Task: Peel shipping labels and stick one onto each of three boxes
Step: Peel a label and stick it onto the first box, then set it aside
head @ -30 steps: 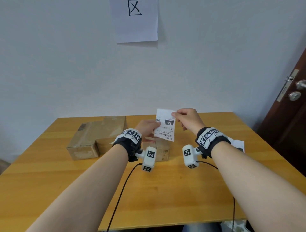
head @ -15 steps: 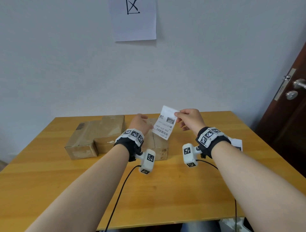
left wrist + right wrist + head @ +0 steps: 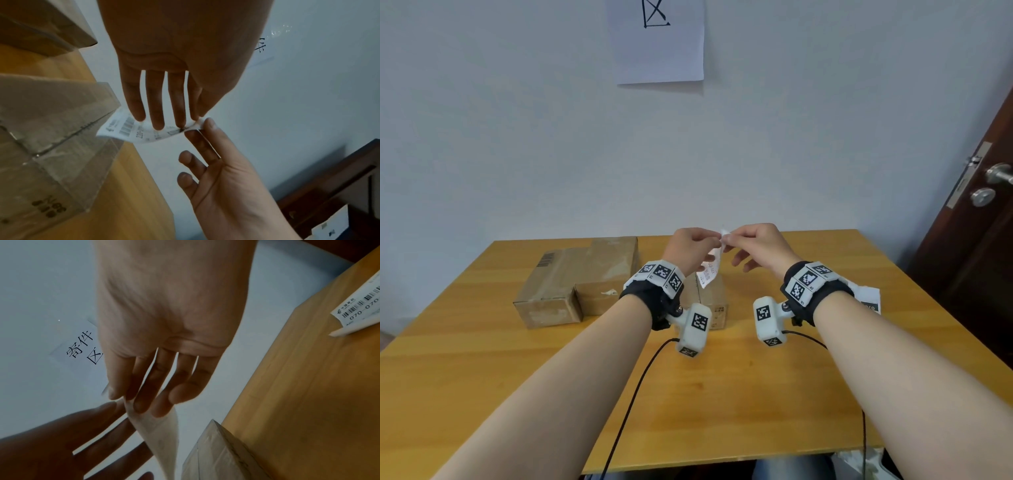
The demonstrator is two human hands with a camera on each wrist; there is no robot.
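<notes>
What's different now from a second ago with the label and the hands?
The left hand came up to the top corner of the shipping label and now pinches it beside the right hand. A second ago the left was lower, behind the sheet, and let go in between. The label, then facing the camera, now hangs edge-on and curled. The three boxes and the spare labels on the table stayed put.

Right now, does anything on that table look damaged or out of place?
Slightly. The middle cardboard box has a small torn white scrap on its near face, like leftover tape or an old sticker. The shipping label is curled, but both hands, left hand and right hand, pinch its top corner, so that is expected.
</notes>
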